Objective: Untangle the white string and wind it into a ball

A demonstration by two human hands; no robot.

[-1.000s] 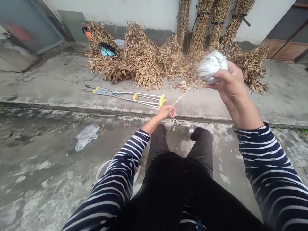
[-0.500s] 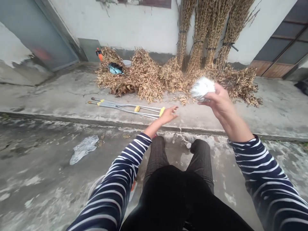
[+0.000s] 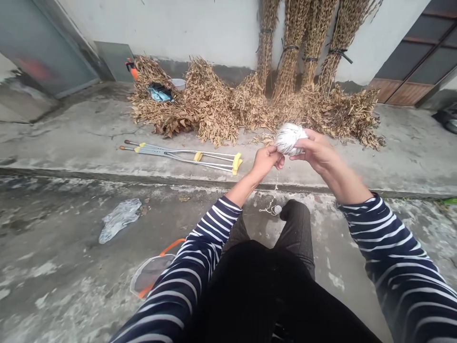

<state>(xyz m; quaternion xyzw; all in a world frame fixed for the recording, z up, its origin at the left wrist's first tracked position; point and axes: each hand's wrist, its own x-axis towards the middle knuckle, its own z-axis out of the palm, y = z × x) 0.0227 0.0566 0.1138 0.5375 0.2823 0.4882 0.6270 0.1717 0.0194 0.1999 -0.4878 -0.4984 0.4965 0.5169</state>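
A white ball of string is gripped in my right hand, its fingers on the right side of the ball. My left hand is at the ball's lower left, fingers pinched together on the white string. From there a thin strand hangs down toward the ground. A small white roundish object with loose string beside it lies on the concrete near my right foot.
Crutches with yellow pads lie on the raised ledge. Dried plants are heaped by the wall, with tied bundles upright behind. Left are a clear plastic sheet and a clear bag with orange trim.
My left hand has moved right and up to the ball and closed on the string. My right hand has brought the ball slightly left and down. The clear bag shows more.
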